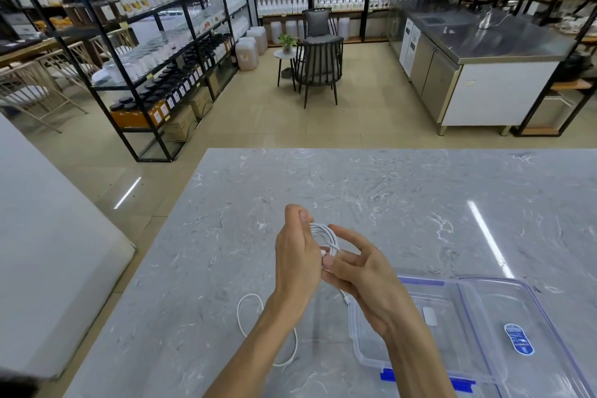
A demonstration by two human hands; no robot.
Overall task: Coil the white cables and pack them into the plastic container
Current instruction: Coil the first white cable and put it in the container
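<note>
a: two cables. one coil [326, 237] pinched in both hands above the table [420, 203], left hand [298, 252] closed on it, right hand [355, 271] fingers curled round the loops.
b: handling?
a: light, limp, likely springy; grip across the loops. coil roughly upright, tail hanging down. second cable [268, 329] loose on the table, left of the box [484, 333].

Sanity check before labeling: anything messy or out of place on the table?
Nothing damaged or spilled. One white cable lies loose and uncoiled on the marble table, left of the open plastic container. Both hands hold a coiled cable.
</note>
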